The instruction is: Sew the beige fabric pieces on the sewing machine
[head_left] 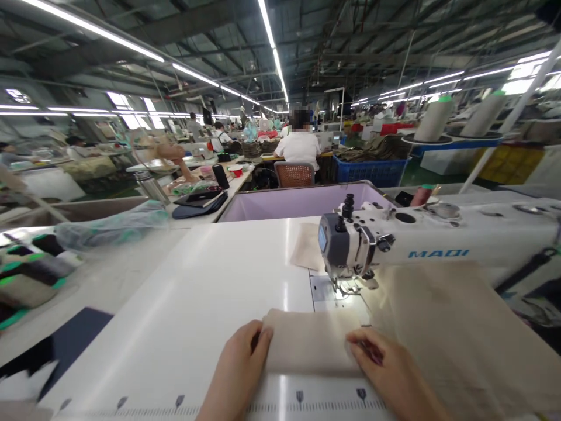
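Observation:
A beige fabric piece point(309, 345) lies on the white table in front of the sewing machine point(350, 248). My left hand point(248, 356) pinches its left edge between thumb and fingers. At its right edge, my right hand point(379, 356) is closed on the same piece, fingers curled. The needle and presser foot point(346, 285) stand just beyond the fabric's far edge, lit by the machine lamp. A larger beige cloth point(456, 333) spreads to the right, under the machine arm. Behind the machine head lies another small beige piece point(305, 245).
A ruler scale point(324, 404) runs along the table's near edge. Dark blue fabric point(79, 345) and thread cones point(33, 275) lie at left. Beyond the table is a lilac-lined bin point(272, 204). A person in white point(299, 146) sits farther back, beside a blue crate point(370, 171).

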Motion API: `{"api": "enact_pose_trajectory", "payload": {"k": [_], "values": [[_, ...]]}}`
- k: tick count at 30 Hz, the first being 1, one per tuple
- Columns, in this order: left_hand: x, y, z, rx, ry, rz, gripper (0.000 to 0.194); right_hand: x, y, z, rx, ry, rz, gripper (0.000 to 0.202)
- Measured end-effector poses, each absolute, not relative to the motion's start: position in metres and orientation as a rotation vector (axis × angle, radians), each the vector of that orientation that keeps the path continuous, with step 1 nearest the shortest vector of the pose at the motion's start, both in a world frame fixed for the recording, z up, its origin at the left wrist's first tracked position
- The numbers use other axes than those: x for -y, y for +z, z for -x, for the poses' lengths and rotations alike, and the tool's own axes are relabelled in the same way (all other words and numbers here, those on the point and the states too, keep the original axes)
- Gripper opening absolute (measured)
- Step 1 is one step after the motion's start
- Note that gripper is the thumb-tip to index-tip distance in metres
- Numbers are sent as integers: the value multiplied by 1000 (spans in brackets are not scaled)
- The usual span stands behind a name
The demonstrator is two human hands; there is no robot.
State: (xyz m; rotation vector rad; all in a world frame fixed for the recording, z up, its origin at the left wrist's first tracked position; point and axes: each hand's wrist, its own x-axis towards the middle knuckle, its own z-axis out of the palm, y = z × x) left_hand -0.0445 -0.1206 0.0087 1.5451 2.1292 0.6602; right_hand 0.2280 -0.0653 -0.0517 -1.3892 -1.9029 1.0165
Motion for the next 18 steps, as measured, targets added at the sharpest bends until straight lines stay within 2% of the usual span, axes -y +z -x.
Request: {"api": "enact_pose_trajectory", "payload": {"k": [3,6,7,14,18], "values": [[123,7,44,-2102,727,-1440,23,66,-49,-228,1894,979,1440,29],[126,2,42,-2103,846,-1344,44,67,-47,-224,1882,919,1437,28],[128,0,42,-2100,876,-1334,46,68,-47,-223,1870,899,1426,28],[135,-2,43,-2020,897,-1402,17,69,-50,-227,1864,860,1412,25],[134,-3,45,-1983,903,-1504,25,64,-56,-236,1943,883,1391,25]]}}
